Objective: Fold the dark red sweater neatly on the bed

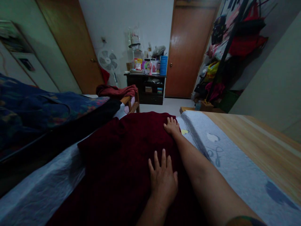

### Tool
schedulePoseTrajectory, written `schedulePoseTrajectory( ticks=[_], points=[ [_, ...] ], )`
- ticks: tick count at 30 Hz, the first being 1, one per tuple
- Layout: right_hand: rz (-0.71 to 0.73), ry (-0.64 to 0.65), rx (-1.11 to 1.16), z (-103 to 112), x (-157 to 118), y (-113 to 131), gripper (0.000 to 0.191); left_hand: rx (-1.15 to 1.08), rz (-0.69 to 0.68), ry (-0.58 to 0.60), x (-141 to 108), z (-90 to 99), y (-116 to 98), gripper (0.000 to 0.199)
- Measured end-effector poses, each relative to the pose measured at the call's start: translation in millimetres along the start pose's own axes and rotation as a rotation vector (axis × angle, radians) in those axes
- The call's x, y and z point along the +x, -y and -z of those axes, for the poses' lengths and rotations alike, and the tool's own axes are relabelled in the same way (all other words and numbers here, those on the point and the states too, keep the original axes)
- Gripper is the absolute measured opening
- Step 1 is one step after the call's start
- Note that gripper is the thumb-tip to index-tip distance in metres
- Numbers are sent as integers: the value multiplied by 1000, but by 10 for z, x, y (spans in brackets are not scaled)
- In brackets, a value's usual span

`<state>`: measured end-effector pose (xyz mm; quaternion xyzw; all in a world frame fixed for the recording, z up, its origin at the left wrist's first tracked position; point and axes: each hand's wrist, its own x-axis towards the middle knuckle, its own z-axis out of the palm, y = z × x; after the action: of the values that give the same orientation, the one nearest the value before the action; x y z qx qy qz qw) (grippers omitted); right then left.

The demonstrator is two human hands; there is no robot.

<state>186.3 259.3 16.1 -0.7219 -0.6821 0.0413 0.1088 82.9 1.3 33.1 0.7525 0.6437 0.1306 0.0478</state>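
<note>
A dark red garment [131,150] lies spread over the bed, its near part running out of the bottom of the view. My left hand [163,180] rests flat on the cloth near the middle, fingers spread and pointing away from me. Farther off, my right hand [172,126] lies on the garment's far right edge, its fingers apart. Neither hand grips the fabric. Under the garment is a pale blue bedsheet [231,169] with a grey stripe and printed shapes.
Dark blue patterned cloth [51,110] is heaped at the left. A reddish cloth [117,91] hangs over a wooden frame [135,105]. Beyond stand a white fan [108,59], a dark cabinet [144,99] and a wooden door [183,53]. Bags [246,40] hang at the right, above a wooden board [265,138].
</note>
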Motion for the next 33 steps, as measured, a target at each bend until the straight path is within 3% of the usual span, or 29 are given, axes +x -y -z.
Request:
schedulePoseTrajectory(
  ticks=[6, 16, 33],
  points=[
    [-7, 25, -7, 15, 17, 0, 66, 4, -2, 13, 2, 9, 1, 59],
    [2, -67, 5, -54, -3, -19, 66, 7, -2, 11, 4, -3, 1, 60],
    [-10, -53, -2, -45, -11, -13, 66, 8, -10, -15, -2, -14, 4, 59]
  ],
)
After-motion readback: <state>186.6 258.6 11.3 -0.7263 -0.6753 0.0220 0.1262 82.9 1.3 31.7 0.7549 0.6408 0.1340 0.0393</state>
